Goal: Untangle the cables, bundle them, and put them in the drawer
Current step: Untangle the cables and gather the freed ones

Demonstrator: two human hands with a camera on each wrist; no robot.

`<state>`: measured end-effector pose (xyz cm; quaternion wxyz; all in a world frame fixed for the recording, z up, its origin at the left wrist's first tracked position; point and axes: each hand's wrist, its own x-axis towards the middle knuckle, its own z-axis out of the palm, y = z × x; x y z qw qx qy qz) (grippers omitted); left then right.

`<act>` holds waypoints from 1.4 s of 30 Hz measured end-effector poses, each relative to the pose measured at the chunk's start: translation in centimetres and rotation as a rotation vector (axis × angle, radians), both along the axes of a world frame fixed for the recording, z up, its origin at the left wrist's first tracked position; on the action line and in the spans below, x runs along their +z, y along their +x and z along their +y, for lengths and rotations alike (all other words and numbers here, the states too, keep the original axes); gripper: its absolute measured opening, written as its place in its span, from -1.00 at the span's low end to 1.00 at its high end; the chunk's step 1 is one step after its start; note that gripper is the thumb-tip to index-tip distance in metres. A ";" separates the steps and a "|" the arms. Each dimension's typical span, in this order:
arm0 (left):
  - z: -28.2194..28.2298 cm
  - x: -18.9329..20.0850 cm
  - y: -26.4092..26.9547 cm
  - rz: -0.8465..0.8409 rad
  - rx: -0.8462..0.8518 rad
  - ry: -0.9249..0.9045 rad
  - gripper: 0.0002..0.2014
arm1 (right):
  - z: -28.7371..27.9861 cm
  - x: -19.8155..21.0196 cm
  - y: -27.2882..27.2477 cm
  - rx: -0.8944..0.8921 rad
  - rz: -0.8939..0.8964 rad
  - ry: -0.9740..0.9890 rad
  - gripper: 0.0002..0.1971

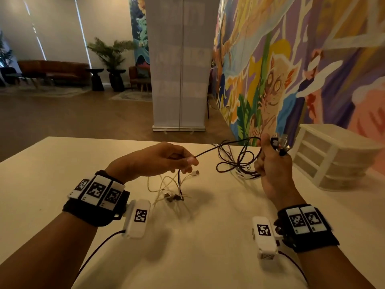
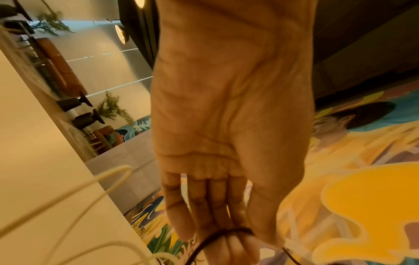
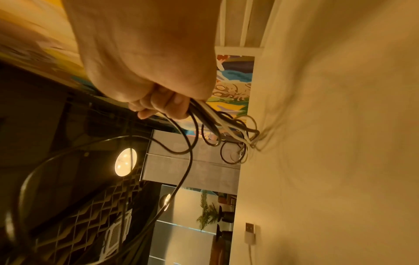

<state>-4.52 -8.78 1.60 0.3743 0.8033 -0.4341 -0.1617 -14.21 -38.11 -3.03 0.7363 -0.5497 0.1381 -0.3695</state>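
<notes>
Hands first, seen from the head view: the left hand point(image 1: 164, 158) is raised above the table point(image 1: 62, 163) at about 9 o'clock of the scene's centre, thumb and fingers pinching a black cable point(image 1: 216, 150) that runs across to the right hand point(image 1: 273, 163) at 3 o'clock. That right hand is closed in a fist round a bunch of black and white cables point(image 1: 239, 165), their plug ends point(image 1: 279, 143) sticking up out of the top of the fist and their loops hanging to the table. Below the left hand, towards 6 o'clock, loose white cables point(image 1: 164, 184) lie in a tangle on the table. A white drawer unit point(image 1: 331, 155) stands at the table's far right, its drawers shut. From the left wrist view, the left hand point(image 2: 226, 125) has its fingers point(image 2: 204, 206) fairly straight, with the black cable point(image 2: 226, 232) crossing the fingertips at 6 o'clock; white cable loops point(image 2: 97, 181) arc at 8 o'clock. From the right wrist view, the right hand point(image 3: 147, 59) grips the bunch of cables point(image 3: 211, 120), which trails towards the table point(image 3: 340, 125) at 3 o'clock; a white USB plug point(image 3: 250, 233) lies at 5 o'clock.
</notes>
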 end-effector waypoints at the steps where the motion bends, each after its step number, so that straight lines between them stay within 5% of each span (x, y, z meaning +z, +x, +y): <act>1: 0.0 -0.3 0.0 0.007 0.016 -0.015 -0.74 | 0.1 -0.2 0.2 -0.021 0.043 -0.032 -0.71; 5: -0.7 -1.2 -0.3 -0.005 0.150 -0.174 -0.82 | 0.8 -0.6 0.1 -0.071 0.294 -0.363 -0.77; 10: -2.1 -2.2 -0.7 -0.156 0.136 -0.055 -0.82 | 2.4 -0.3 -0.3 0.145 0.189 -0.616 -0.80; 14: -2.6 -3.0 -0.9 -0.176 0.119 -0.075 -0.84 | 3.5 -1.3 -0.1 0.299 0.289 -0.939 -0.68; 18: -2.0 -3.6 -0.4 -0.145 0.132 -0.091 -0.78 | 3.0 -1.2 -0.2 0.242 0.260 -0.871 -0.72; 26: 0.6 -4.4 0.7 -0.021 0.077 -0.055 -0.74 | 0.5 -0.6 -0.3 0.085 0.066 -0.405 -0.61; 30: 0.2 -4.6 0.5 0.035 0.304 -0.357 -0.74 | 1.3 -0.7 -0.5 0.116 0.142 -0.525 -0.71; 34: 0.5 -5.1 1.3 -0.140 0.487 -0.458 -0.72 | 2.3 -1.2 -0.5 0.223 0.241 -0.702 -0.79; 37: 0.7 -4.8 1.3 -0.210 0.526 -0.476 -0.73 | 2.3 -1.2 -0.5 0.218 0.263 -0.739 -0.81; 42: 0.0 -3.3 0.1 -0.078 0.444 -0.514 -0.66 | 1.9 -1.0 -0.4 0.108 0.289 -0.738 -0.74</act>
